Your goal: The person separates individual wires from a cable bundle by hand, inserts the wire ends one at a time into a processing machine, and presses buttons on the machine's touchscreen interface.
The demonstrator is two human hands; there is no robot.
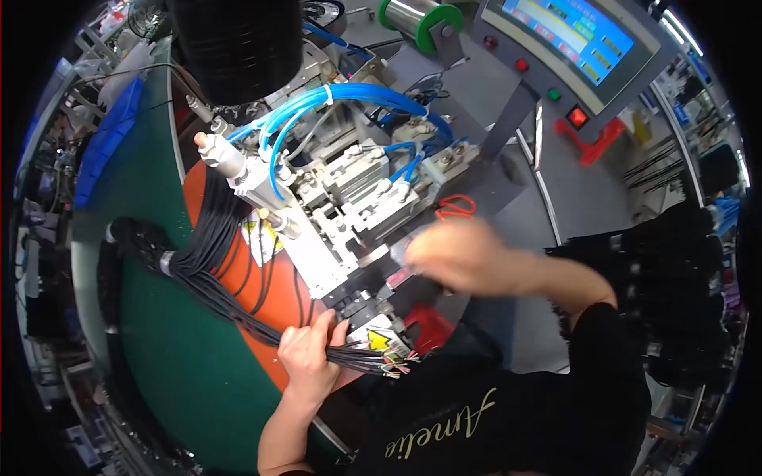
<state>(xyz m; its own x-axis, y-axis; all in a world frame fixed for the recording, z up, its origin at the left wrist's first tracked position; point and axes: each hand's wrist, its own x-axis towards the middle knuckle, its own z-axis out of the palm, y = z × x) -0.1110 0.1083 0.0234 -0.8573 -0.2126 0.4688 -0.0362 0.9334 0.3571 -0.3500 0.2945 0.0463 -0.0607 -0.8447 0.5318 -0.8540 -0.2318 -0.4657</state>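
My left hand [308,355] is closed around a bundle of black cables [357,358] in front of the machine. Beyond the fist the cables fan out to stripped ends [399,363] with thin coloured wires. The rest of the bundle [218,282] runs back to the left across the orange board. My right hand [452,258] is smeared by motion beside the front of the machine [341,206], near a small pinkish piece [398,278]. Whether its fingers hold anything cannot be made out.
Blue air hoses [349,91] arch over the machine. A control screen [575,36] with buttons stands at upper right, near a solder wire spool [425,22]. Red-handled scissors or pliers [455,207] lie right of the machine. Black cable bundles [659,293] hang at far right.
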